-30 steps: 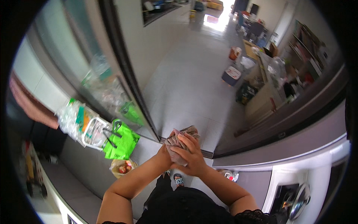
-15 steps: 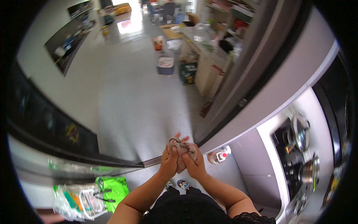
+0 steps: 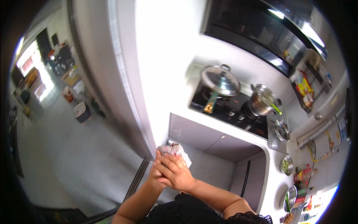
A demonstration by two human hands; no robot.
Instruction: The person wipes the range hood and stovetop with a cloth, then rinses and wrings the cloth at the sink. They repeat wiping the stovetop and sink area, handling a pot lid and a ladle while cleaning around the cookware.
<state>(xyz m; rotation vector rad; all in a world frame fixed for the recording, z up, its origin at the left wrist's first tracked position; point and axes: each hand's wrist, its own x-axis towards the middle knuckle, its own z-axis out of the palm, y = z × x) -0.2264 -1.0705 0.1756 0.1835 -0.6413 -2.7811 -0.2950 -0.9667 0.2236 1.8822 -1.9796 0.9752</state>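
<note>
Out in front of my body, both hands are wrapped round a crumpled pinkish-grey cloth [image 3: 181, 150]. My right hand [image 3: 176, 174] lies over the top, its fingers bent across the cloth. Behind and below it, my left hand [image 3: 157, 172] grips from the other side, partly hidden by the right. Most of the cloth pokes out beyond the fingertips, and the rest is covered by my hands.
To the right, a white counter [image 3: 175, 109] carries a black gas stove [image 3: 238, 118]. On it stand a lidded wok [image 3: 220, 81] and a steel pot [image 3: 262, 100]. Steel bowls [image 3: 286, 164] sit farther along. A door track [image 3: 135, 182] runs at left.
My view has swung right, from the doorway and floor to the stove and counter. My right hand now folds over the left, and the cloth stays between them.
</note>
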